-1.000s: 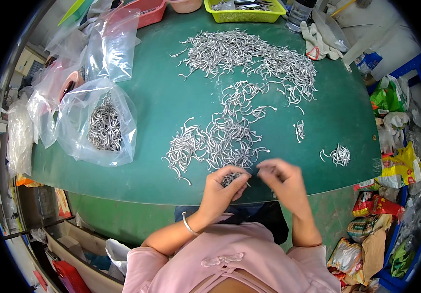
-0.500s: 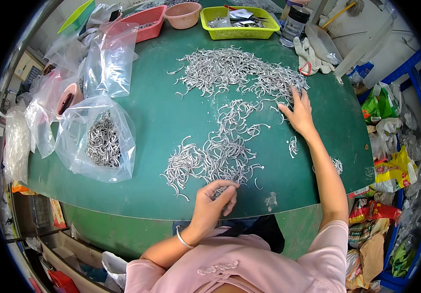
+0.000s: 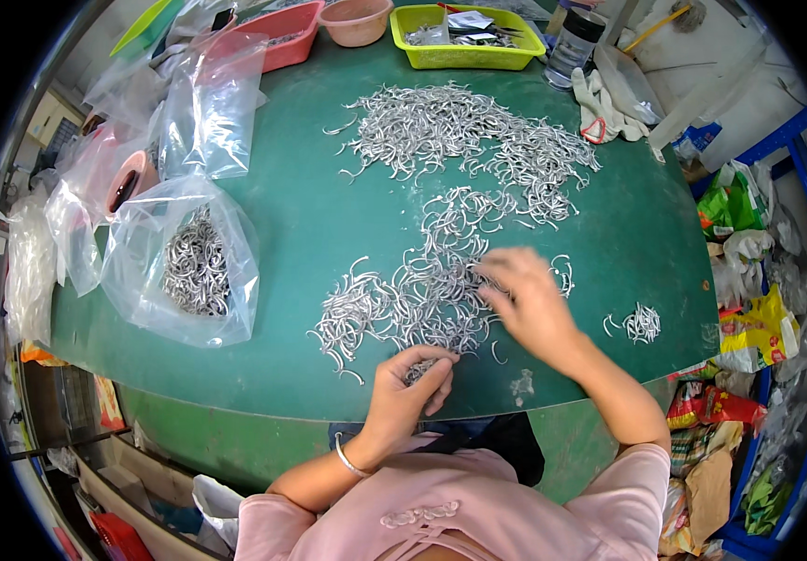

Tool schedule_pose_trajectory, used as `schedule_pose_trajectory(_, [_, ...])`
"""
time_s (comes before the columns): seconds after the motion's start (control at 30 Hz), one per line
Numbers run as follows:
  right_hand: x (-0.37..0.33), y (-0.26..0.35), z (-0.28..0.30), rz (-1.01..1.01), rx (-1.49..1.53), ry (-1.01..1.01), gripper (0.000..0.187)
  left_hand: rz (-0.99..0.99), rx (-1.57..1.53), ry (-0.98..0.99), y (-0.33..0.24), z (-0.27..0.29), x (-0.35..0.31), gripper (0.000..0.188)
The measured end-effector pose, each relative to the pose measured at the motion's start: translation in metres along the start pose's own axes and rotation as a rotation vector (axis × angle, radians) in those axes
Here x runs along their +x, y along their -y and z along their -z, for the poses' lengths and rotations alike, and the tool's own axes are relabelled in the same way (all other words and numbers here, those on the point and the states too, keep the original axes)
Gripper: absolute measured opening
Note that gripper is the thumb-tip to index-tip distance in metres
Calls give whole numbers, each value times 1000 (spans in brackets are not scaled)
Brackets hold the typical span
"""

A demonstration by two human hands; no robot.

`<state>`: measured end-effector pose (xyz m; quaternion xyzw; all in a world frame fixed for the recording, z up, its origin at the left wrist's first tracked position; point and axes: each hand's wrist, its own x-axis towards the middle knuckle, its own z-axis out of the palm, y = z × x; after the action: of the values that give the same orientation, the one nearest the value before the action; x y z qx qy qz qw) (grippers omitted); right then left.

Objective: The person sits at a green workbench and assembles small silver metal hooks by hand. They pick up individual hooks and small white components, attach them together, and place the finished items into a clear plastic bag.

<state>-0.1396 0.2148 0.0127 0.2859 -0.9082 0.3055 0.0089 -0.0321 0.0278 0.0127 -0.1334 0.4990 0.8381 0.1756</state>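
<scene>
- Near the front edge of the green table (image 3: 310,224), the left hand (image 3: 403,397) is curled shut around a small bunch of bent metal hooks (image 3: 419,370).
- Just beyond it, the right hand (image 3: 525,299) lies blurred, fingers spread on the middle heap of hooks (image 3: 422,294); whether it grips any I cannot tell.
- Three loose heaps show: this one, a larger one (image 3: 460,140) toward the far edge, and a tiny cluster (image 3: 644,323) by the right edge.
- One clear plastic bag (image 3: 188,266) at the left edge holds more hooks; other crumpled bags lie behind it.
- Along the far edge stand a yellow tray (image 3: 464,37), a red tray (image 3: 277,37) and a pink bowl (image 3: 355,21).
- All the hooks are thin, silvery, curved wire.
</scene>
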Motion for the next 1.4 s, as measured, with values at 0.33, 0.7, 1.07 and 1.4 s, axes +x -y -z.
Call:
schedule_pose_trajectory(0.33, [64, -77, 4, -138, -400, -242, 10, -5, 35, 11, 1, 0, 1, 11])
schedule_pose_trajectory(0.7, [58, -79, 2, -41, -334, -305, 9, 12, -77, 58, 0, 4, 0, 18])
schedule_pose_trajectory(1.07, [33, -55, 17, 6, -244, -334, 9, -93, -416, -121, -35, 36, -14, 26])
schedule_pose_trajectory(1.4, [-30, 21, 28, -119, 297, -130, 5, -805, -96, -651, -158, 147, -1, 39])
